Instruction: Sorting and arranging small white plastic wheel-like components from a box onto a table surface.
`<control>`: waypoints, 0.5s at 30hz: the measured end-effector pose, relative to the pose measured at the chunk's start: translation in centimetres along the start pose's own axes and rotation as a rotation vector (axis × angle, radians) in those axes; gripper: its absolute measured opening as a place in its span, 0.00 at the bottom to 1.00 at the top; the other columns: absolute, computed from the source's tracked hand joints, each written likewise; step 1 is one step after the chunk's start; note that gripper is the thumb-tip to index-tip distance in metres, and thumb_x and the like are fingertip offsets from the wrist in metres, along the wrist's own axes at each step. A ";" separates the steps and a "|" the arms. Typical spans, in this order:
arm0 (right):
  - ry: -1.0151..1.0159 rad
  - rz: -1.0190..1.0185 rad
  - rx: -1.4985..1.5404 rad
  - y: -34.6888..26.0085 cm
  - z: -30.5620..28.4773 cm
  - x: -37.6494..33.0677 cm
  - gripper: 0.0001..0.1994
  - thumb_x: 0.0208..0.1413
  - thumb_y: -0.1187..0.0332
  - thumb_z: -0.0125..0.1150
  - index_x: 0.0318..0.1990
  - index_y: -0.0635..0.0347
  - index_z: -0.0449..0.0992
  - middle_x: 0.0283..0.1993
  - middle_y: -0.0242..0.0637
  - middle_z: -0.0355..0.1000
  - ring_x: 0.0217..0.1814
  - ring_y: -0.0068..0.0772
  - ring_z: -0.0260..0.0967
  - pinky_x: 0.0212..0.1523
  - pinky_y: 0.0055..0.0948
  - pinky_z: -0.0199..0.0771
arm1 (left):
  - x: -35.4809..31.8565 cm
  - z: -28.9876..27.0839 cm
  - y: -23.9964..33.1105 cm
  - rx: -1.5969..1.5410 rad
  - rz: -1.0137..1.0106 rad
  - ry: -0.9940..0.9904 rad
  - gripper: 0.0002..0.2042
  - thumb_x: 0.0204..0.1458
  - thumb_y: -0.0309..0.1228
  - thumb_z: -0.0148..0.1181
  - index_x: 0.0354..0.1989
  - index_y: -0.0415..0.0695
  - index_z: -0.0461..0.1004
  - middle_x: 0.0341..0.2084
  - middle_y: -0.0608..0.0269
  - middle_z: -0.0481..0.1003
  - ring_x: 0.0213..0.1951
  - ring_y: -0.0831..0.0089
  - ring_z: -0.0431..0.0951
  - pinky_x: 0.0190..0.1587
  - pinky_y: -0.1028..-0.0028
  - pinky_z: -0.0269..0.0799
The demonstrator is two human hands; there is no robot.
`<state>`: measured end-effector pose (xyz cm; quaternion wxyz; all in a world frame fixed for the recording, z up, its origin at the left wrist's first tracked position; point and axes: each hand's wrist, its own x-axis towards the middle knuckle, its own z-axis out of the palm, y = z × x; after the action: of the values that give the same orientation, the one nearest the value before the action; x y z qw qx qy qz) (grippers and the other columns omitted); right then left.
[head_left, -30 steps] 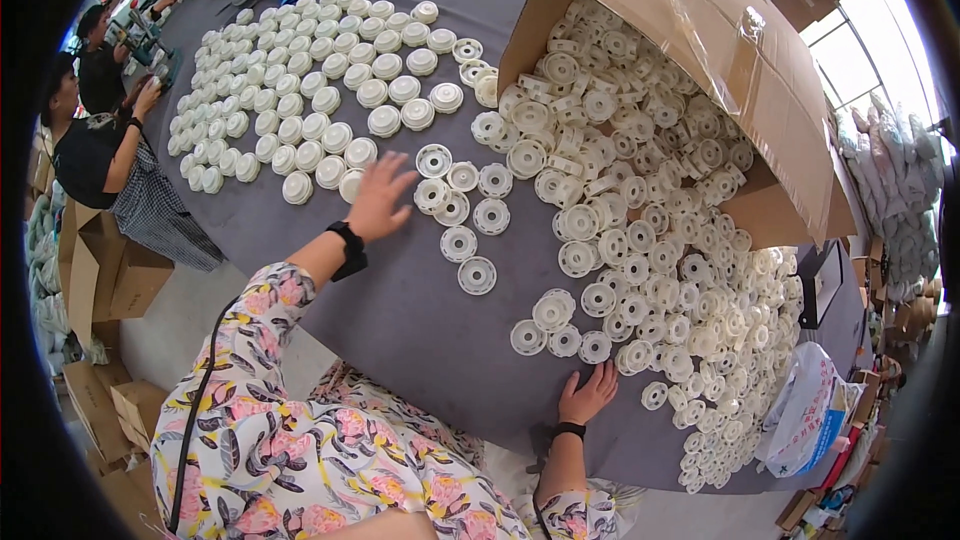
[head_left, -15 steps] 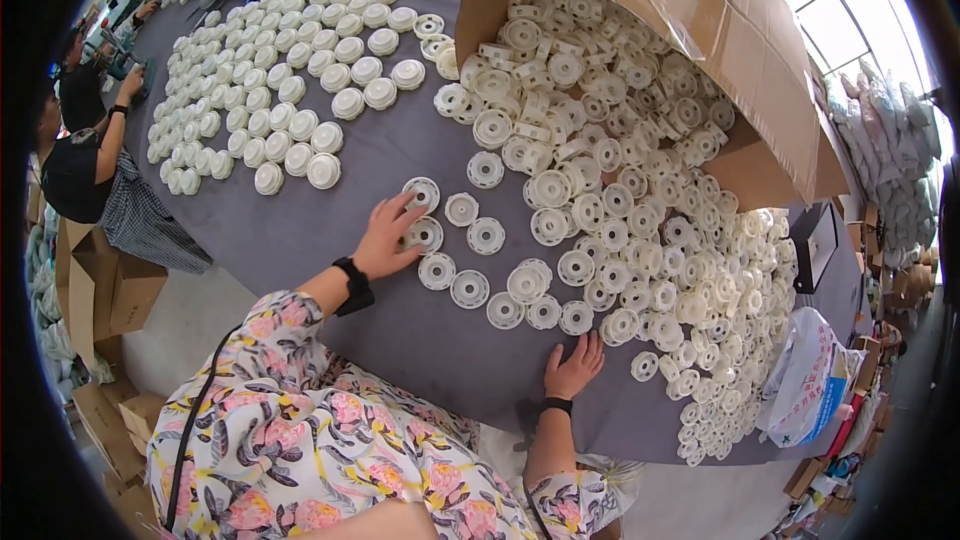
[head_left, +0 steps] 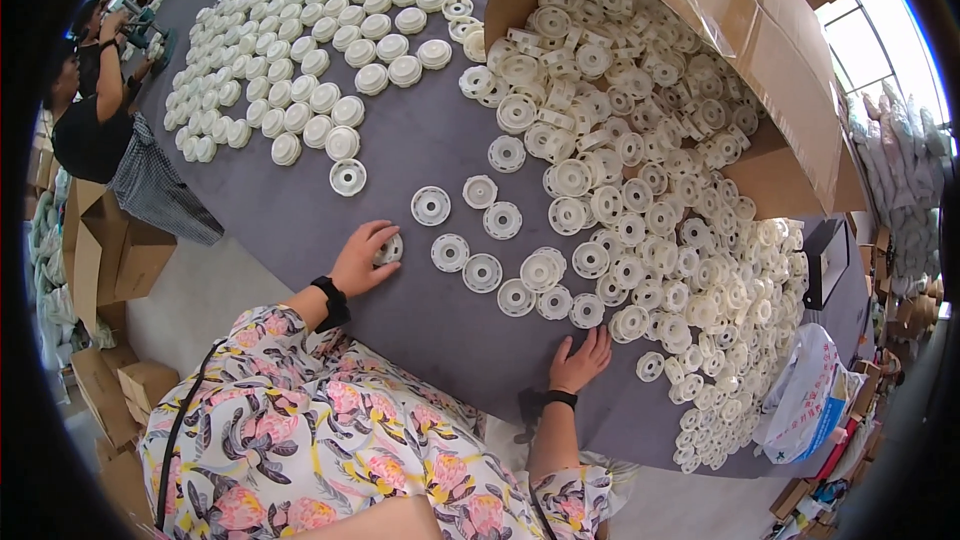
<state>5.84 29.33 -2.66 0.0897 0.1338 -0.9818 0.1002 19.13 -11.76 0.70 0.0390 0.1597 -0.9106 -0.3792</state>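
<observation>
My left hand point(head_left: 362, 262) lies on the grey cloth with its fingers curled over a white round plastic ring point(head_left: 390, 249). To its right sit several loose rings, the nearest a wide one with a dark centre hole point(head_left: 431, 206). Another ring point(head_left: 348, 177) lies beyond the hand, at the near edge of a group of domed white round pieces point(head_left: 318, 130). My right hand point(head_left: 581, 361) rests flat with fingers extended, just short of a ring point(head_left: 587, 311) at the near edge of the big pile; nothing shows in it.
A cardboard box point(head_left: 730, 30) lies on its side, spilling a large heap of rings point(head_left: 640, 240) across the table point(head_left: 420, 125). A plastic bag point(head_left: 808, 395) and a black tray point(head_left: 828, 262) stand at the right. At far left, people work beside open cartons point(head_left: 105, 250).
My left hand has moved left, away from the loose rings, and now covers one ring. A ring now lies beside the domed group. My right hand stays in place; the view shifted slightly.
</observation>
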 end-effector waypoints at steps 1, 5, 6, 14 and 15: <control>-0.002 -0.007 0.004 -0.1 0.1 0.1 0.26 0.50 0.61 0.57 0.57 0.59 0.65 0.64 0.43 0.59 0.69 0.47 0.51 0.67 0.51 0.46 | -0.1 0.1 1.0 -0.233 -0.084 -0.016 0.31 0.44 0.29 0.66 0.59 0.47 0.63 0.56 0.52 0.59 0.57 0.55 0.64 0.58 0.61 0.63; -0.004 -0.002 0.013 -0.3 0.0 0.1 0.26 0.50 0.61 0.57 0.57 0.59 0.65 0.64 0.42 0.59 0.69 0.47 0.50 0.67 0.51 0.46 | -1.0 1.3 2.7 -0.652 -0.231 0.117 0.28 0.44 0.27 0.63 0.56 0.45 0.64 0.47 0.54 0.64 0.52 0.59 0.67 0.57 0.65 0.63; 0.001 -0.004 0.016 -0.2 -0.1 0.2 0.25 0.50 0.61 0.57 0.57 0.59 0.65 0.64 0.42 0.59 0.69 0.47 0.50 0.67 0.51 0.46 | -1.5 1.2 2.2 -0.651 -0.233 0.126 0.28 0.44 0.27 0.63 0.56 0.45 0.64 0.47 0.54 0.64 0.52 0.59 0.67 0.57 0.65 0.63; 0.010 0.002 0.015 0.0 0.0 0.0 0.26 0.50 0.61 0.57 0.58 0.59 0.64 0.63 0.43 0.59 0.69 0.47 0.51 0.66 0.51 0.46 | -4.1 -2.9 -4.7 -0.288 -0.108 0.062 0.17 0.39 0.21 0.55 0.42 0.42 0.67 0.56 0.49 0.63 0.57 0.50 0.64 0.63 0.59 0.55; 0.012 0.004 0.012 -0.1 0.1 0.0 0.26 0.50 0.61 0.57 0.58 0.59 0.64 0.63 0.43 0.59 0.69 0.47 0.51 0.66 0.51 0.46 | -3.2 -3.2 -5.2 -0.123 -0.098 0.171 0.18 0.41 0.23 0.57 0.45 0.42 0.67 0.57 0.48 0.62 0.58 0.49 0.62 0.64 0.58 0.53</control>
<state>5.87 29.27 -2.72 0.0946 0.1317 -0.9809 0.1072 24.17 -16.34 -0.57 0.1078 0.2332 -0.8701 -0.4206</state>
